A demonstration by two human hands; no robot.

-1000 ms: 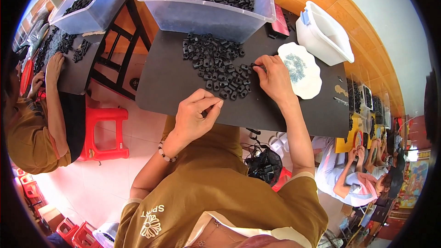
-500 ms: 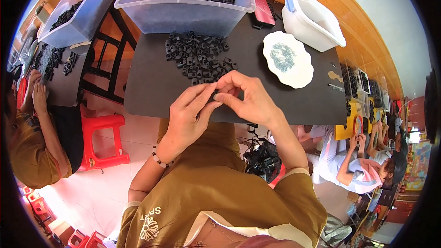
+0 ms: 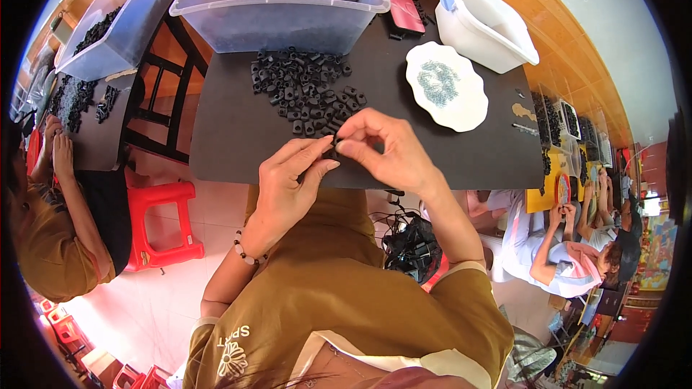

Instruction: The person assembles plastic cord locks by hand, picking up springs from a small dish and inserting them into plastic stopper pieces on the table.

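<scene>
Both hands are together above the near part of the desk (image 3: pixel 231 145), just on the near side of a pile (image 3: pixel 306 90) of small black parts. The left hand (image 3: pixel 330 153) has thumb and fingers clamped on one black part (image 3: pixel 334 143), and the fingertips of the right hand (image 3: pixel 340 140) come to this same part from the right. Whether the right hand also pinches some smaller thing I cannot tell, because the fingers hide it. The step in hand seems to be work of two hands on a single part, the left one keeping it and the right one acting on it. In my judgement, the next move calls for a steady left grip and a small, exact effort of the right fingertips, since the part is so little that it could slip. Farther to the right, well apart from the hands, a white plate (image 3: pixel 471 104) carries small grey bits (image 3: pixel 437 83). At the far side, behind the pile, stands a clear tub (image 3: pixel 281 25) with more black parts.
</scene>
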